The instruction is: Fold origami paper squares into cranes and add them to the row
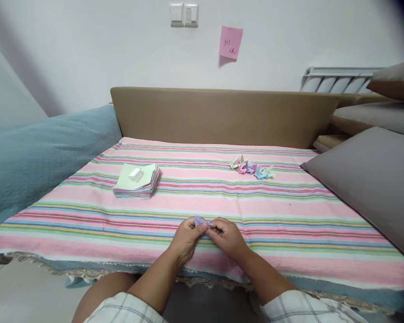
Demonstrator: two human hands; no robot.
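Note:
A small folded piece of purple paper (199,220) is held between both hands, just above the striped cloth near its front. My left hand (187,237) grips its left part, thumb on top. On the right side, my right hand (229,237) pinches the thin end of the paper between thumb and fingers. Part of the paper is covered by the fingers, so its full shape is hidden. Several folded paper cranes (252,168) in pink, purple, blue and pale green lie in a cluster farther back on the right.
A stack of coloured paper sheets (136,193) sits at the left with a small white block (135,175) on top. The striped cloth (188,197) covers the seat. Grey cushions (366,175) lie at the right, a blue covered armrest (54,152) at the left, and a brown backrest (222,116) behind.

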